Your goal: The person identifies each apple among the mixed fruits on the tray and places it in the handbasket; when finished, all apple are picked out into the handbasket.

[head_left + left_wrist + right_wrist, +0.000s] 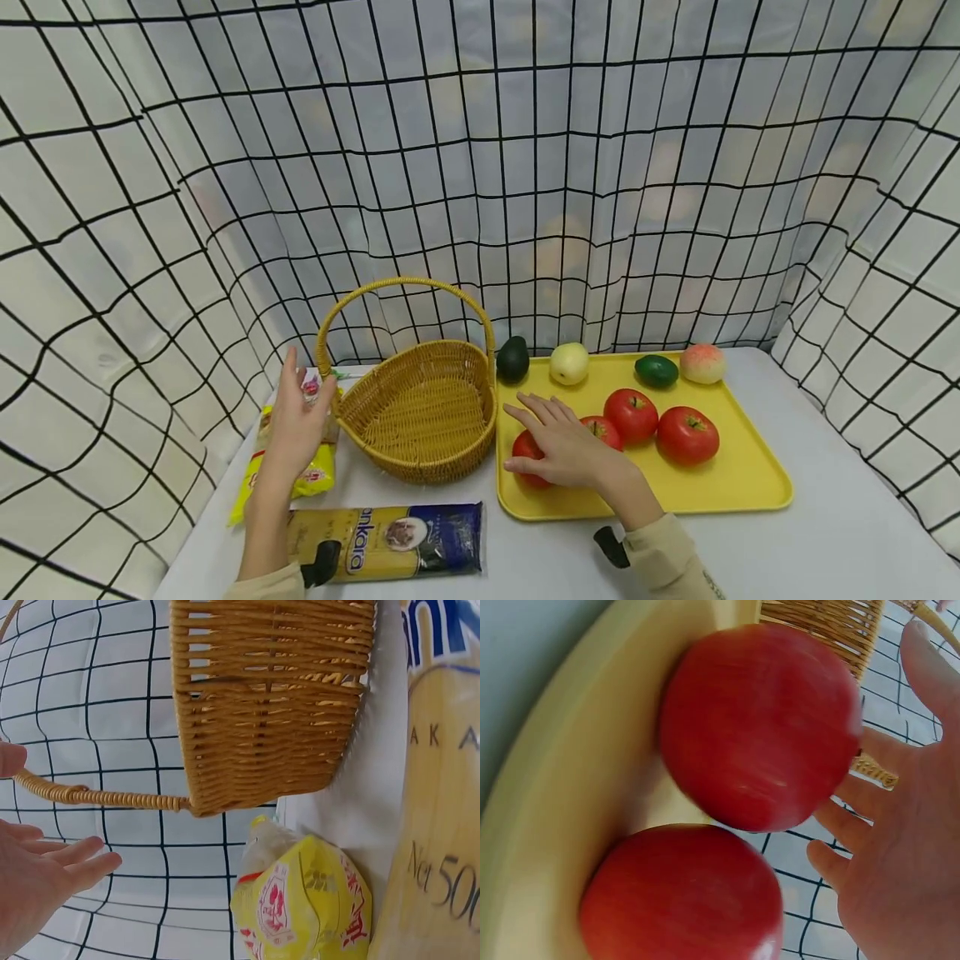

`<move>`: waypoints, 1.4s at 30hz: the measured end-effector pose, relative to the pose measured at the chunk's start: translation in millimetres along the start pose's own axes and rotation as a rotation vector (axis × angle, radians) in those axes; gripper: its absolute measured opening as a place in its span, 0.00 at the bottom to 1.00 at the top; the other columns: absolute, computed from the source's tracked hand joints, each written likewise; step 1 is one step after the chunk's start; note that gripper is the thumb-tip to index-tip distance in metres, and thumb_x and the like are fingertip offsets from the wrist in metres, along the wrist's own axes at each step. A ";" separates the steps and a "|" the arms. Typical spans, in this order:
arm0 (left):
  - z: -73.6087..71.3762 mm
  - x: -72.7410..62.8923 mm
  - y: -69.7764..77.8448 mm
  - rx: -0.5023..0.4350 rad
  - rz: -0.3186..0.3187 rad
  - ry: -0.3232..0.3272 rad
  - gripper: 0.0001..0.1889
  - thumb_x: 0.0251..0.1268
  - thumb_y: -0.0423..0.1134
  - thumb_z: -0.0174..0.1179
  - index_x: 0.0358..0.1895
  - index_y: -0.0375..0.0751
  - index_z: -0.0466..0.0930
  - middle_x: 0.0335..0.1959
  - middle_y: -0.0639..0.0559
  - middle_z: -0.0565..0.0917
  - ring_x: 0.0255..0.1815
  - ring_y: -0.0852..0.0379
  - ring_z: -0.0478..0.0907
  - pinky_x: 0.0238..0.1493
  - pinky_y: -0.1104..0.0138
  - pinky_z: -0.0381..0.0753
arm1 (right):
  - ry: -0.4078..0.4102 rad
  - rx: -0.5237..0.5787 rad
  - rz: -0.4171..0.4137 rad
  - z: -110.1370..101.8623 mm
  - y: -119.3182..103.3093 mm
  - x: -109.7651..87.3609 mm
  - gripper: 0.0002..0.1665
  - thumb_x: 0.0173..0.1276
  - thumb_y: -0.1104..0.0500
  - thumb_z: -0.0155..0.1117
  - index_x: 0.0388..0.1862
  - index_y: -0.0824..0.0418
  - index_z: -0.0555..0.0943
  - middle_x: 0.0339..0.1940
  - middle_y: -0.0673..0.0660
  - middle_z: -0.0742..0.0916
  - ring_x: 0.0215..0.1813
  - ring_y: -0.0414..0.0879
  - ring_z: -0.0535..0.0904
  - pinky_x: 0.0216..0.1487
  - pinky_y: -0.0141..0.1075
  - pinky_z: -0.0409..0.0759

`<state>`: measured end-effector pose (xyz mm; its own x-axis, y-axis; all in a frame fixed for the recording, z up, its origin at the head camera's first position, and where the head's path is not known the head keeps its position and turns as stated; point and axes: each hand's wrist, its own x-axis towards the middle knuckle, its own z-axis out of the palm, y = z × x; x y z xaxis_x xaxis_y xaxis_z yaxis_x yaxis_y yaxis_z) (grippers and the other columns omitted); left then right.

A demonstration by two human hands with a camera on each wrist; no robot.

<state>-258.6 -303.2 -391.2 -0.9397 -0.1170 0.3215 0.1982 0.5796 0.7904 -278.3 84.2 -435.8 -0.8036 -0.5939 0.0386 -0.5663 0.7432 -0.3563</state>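
My right hand (pixel 566 450), palm down with fingers spread, hovers over the left side of the yellow tray (pixel 735 475). Beneath it a red tomato (pixel 525 446) is partly hidden, with another tomato (pixel 602 430) beside it. In the right wrist view the palm (pixel 907 847) faces a tomato (pixel 757 727), its fingers extended past it and not curled round it. My left hand (pixel 296 425) is raised at the left of the wicker basket (pixel 427 408), thumb and fingers apart near the arched handle (pixel 405 282). Nothing shows in the left palm (pixel 37 885).
Two more tomatoes (pixel 687 436), a green avocado (pixel 656 371), a dark avocado (pixel 513 360), a pale yellow fruit (pixel 569 364) and a peach (pixel 702 364) lie on the tray. A yellow bag (pixel 315 475) and an Ankara pasta pack (pixel 375 542) lie left. Black-gridded white netting (pixel 525 208) encloses the table.
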 end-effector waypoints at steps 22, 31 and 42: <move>15.7 5.9 4.7 0.081 0.020 -0.040 0.45 0.83 0.53 0.46 0.83 0.52 0.21 0.86 0.35 0.38 0.84 0.27 0.45 0.77 0.30 0.54 | -0.102 -0.058 0.058 14.3 -7.6 -1.9 0.46 0.65 0.40 0.73 0.79 0.46 0.67 0.82 0.60 0.66 0.80 0.62 0.64 0.78 0.61 0.68; 15.4 3.8 3.7 0.069 0.011 -0.047 0.45 0.82 0.55 0.46 0.83 0.53 0.21 0.86 0.39 0.33 0.84 0.29 0.42 0.80 0.33 0.51 | -0.189 -0.079 0.101 7.3 -13.2 -8.3 0.47 0.61 0.44 0.76 0.77 0.43 0.68 0.77 0.58 0.71 0.74 0.57 0.70 0.70 0.57 0.79; 14.7 3.5 4.8 0.066 0.005 -0.043 0.46 0.82 0.55 0.46 0.83 0.52 0.21 0.86 0.39 0.34 0.85 0.29 0.42 0.80 0.33 0.50 | -0.185 -0.054 0.063 1.4 -12.4 -10.1 0.39 0.59 0.48 0.75 0.70 0.45 0.74 0.62 0.54 0.78 0.59 0.48 0.74 0.54 0.45 0.86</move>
<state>-265.0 -289.0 -394.0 -0.9502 -0.0799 0.3012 0.1854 0.6320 0.7525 -262.9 80.6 -433.1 -0.7936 -0.5881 -0.1561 -0.5287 0.7934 -0.3016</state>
